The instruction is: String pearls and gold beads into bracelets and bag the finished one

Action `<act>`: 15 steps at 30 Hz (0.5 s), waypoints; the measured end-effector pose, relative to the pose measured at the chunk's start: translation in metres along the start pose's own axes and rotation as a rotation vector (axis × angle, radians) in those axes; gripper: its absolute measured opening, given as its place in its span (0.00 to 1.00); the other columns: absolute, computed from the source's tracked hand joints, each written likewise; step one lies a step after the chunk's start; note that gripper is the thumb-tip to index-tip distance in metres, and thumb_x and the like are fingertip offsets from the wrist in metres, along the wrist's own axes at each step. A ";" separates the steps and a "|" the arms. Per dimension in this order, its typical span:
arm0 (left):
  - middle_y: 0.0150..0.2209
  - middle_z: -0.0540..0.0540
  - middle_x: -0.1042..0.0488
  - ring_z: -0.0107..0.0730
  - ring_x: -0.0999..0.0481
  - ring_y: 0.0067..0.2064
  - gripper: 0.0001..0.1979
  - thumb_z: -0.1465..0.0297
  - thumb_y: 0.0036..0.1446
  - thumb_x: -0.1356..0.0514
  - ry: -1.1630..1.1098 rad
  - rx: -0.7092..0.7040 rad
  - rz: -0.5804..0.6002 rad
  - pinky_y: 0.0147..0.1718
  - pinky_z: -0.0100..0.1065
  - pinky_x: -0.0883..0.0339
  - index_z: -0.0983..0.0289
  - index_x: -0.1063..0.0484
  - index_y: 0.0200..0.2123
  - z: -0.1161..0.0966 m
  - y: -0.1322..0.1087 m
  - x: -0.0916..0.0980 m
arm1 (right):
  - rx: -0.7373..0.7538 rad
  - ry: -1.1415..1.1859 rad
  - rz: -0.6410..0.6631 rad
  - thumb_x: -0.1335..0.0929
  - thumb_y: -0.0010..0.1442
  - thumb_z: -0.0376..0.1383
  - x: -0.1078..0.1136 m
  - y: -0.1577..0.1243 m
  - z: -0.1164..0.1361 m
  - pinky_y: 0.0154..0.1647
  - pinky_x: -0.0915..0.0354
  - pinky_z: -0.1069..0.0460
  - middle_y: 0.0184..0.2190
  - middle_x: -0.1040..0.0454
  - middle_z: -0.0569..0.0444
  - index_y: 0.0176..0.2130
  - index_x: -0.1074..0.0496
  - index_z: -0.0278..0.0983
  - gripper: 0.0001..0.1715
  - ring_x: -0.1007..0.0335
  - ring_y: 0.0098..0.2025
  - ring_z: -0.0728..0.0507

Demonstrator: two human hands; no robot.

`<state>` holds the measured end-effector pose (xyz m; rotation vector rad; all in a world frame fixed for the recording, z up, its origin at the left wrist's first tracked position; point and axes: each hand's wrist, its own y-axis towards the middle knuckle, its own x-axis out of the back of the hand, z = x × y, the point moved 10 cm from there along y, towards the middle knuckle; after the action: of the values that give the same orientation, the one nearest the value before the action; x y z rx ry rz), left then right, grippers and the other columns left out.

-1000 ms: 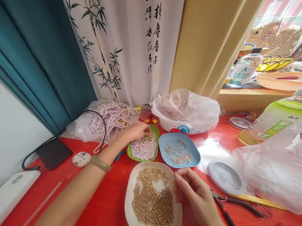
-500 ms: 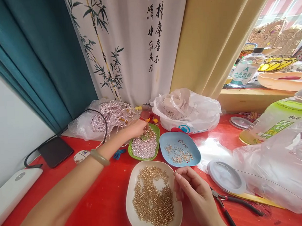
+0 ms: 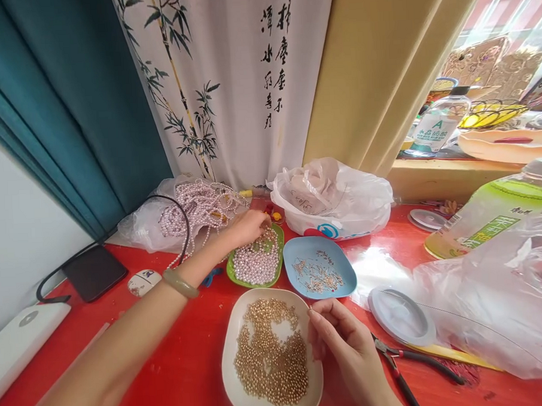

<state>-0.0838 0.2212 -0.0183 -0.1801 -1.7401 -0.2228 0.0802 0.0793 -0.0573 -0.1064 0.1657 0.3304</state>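
Observation:
My left hand (image 3: 250,226) reaches over the back of a green tray (image 3: 233,275) that holds pinkish pearl beads (image 3: 255,263). Its fingers are bent down at gold-toned pieces near the tray's far edge, and what they grip, if anything, is hidden. My right hand (image 3: 340,337) is at the right rim of a cream tray (image 3: 229,372) full of small gold beads (image 3: 273,358). Thumb and forefinger there are pinched on something tiny that I cannot make out. Behind it, a blue tray (image 3: 295,250) carries thin metal pins and small findings (image 3: 323,275).
Pliers (image 3: 397,353) and a round plastic lid (image 3: 401,316) lie right of my right hand. Pink bead strands (image 3: 194,209) and a plastic-wrapped bowl (image 3: 334,200) stand at the back. A bottle (image 3: 491,211) and clear plastic bag (image 3: 491,313) are at right, a black phone (image 3: 94,272) at left.
My left hand has shifted slightly within the far part of the green tray. The right hand keeps its pinch by the cream tray. The whole view has drifted a little.

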 end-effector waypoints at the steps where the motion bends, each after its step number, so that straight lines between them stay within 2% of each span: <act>1: 0.43 0.56 0.28 0.42 0.31 0.45 0.13 0.71 0.50 0.45 -0.003 -0.005 -0.005 0.39 0.36 0.40 0.59 0.30 0.41 0.000 -0.001 0.001 | 0.002 0.002 0.003 0.34 0.53 0.43 0.000 0.000 0.000 0.19 0.45 0.57 0.16 0.36 0.61 0.26 0.36 0.36 0.13 0.42 0.17 0.52; 4: 0.39 0.54 0.26 0.41 0.30 0.42 0.10 0.69 0.47 0.42 -0.011 -0.014 0.017 0.37 0.35 0.39 0.58 0.28 0.36 0.001 -0.005 -0.002 | 0.005 0.004 0.005 0.34 0.54 0.42 -0.001 0.000 0.000 0.19 0.46 0.57 0.16 0.36 0.62 0.26 0.36 0.37 0.12 0.42 0.17 0.52; 7: 0.35 0.54 0.25 0.40 0.28 0.39 0.08 0.73 0.46 0.43 -0.013 0.012 0.028 0.35 0.35 0.39 0.59 0.26 0.32 0.005 -0.010 -0.004 | 0.013 0.010 0.016 0.35 0.55 0.41 -0.001 0.000 -0.001 0.19 0.46 0.58 0.16 0.36 0.62 0.27 0.36 0.37 0.11 0.42 0.18 0.53; 11: 0.36 0.55 0.25 0.40 0.28 0.40 0.10 0.74 0.50 0.47 -0.027 0.052 -0.020 0.36 0.36 0.39 0.59 0.27 0.34 0.010 -0.015 0.001 | 0.025 0.001 0.035 0.35 0.56 0.41 -0.002 0.000 0.000 0.20 0.45 0.58 0.16 0.36 0.61 0.27 0.36 0.36 0.11 0.42 0.18 0.52; 15: 0.35 0.54 0.25 0.40 0.29 0.39 0.08 0.70 0.48 0.44 -0.063 0.049 -0.011 0.36 0.35 0.39 0.59 0.27 0.33 0.007 -0.017 -0.001 | 0.027 0.000 0.030 0.35 0.56 0.41 -0.002 0.000 0.001 0.19 0.45 0.57 0.16 0.37 0.61 0.27 0.36 0.36 0.12 0.43 0.18 0.52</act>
<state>-0.0944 0.2068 -0.0214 -0.1435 -1.8072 -0.1839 0.0786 0.0785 -0.0558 -0.0771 0.1722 0.3583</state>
